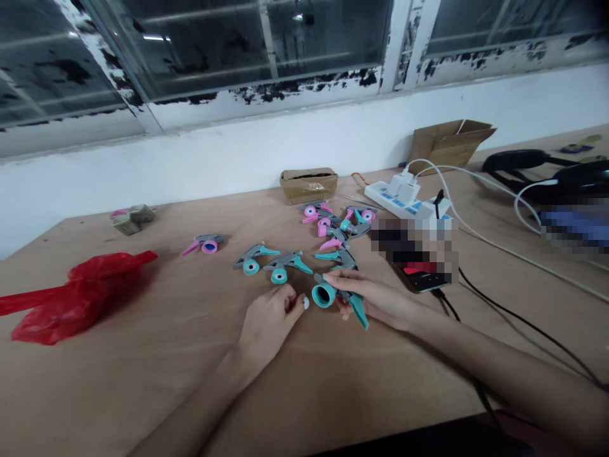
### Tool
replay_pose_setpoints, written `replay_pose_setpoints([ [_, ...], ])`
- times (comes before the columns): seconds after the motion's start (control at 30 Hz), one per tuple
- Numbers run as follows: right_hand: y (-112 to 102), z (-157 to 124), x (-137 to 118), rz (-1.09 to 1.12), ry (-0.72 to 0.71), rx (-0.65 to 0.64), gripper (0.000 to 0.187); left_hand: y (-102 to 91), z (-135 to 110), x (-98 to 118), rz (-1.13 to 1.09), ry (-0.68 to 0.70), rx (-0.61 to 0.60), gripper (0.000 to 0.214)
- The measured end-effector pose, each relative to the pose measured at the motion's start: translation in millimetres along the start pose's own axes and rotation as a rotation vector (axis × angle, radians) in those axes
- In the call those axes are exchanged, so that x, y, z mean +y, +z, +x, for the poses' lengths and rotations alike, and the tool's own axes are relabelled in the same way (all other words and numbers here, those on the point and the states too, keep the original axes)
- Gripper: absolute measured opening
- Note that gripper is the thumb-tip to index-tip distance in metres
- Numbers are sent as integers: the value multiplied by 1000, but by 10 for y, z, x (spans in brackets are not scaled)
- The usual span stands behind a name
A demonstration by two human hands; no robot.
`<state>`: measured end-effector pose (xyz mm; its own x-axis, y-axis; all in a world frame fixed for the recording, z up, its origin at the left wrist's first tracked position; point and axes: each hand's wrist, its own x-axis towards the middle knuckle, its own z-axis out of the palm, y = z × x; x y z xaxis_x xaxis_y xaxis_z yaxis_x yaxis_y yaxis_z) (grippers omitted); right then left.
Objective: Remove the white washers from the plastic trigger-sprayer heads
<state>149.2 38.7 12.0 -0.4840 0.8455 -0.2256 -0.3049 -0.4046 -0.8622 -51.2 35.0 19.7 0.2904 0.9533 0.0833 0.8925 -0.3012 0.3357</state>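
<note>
My right hand (375,297) grips a grey and teal spray trigger head (335,295), its round teal collar facing left and its teal lever pointing down. Just left of the collar, my left hand (272,316) pinches a small white piece (306,303) between its fingertips. Both hands rest low over the wooden table (166,355). Two more teal trigger heads (272,261) lie just beyond my left hand.
A pile of pink and teal trigger heads (335,222) lies farther back, with one pink head (205,244) apart at the left. A red plastic bag (76,295) sits at the left. A phone (421,270), power strip (404,197), cables and cardboard boxes (308,184) are behind and to the right.
</note>
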Motion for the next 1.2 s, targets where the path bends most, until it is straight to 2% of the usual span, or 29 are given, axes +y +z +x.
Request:
replay_pose_setpoints([
  [0.3, 23, -37, -55, 68, -12, -135, 27, -6, -11, -10, 50, 4, 12, 27],
  [0.37, 31, -51, -55, -39, -25, -160, 28, -6, -9, -21, 60, -20, 16, 25],
  [0.47, 45, -53, -19, -333, -98, -153, 29, -4, -12, -30, 63, -42, 20, 22],
  [0.6, 33, -30, 70, -802, -298, -40, 36, 13, -15, -39, 63, -55, 32, 18],
  [0.7, 7, -21, 115, -1057, -401, 17, 35, 32, -10, -57, 40, -44, 41, 20],
  [0.97, -19, -22, 108, -1258, -602, 123, 32, -21, -9, -113, -93, 7, 103, 28],
  [1.1, -18, -36, 68, -1351, -688, 170, 34, -39, 3, -137, -173, 0, 44, 25],
  [1.2, 4, -71, 33, -1358, -759, 123, 36, -23, 20, -155, -172, -23, -10, 24],
])
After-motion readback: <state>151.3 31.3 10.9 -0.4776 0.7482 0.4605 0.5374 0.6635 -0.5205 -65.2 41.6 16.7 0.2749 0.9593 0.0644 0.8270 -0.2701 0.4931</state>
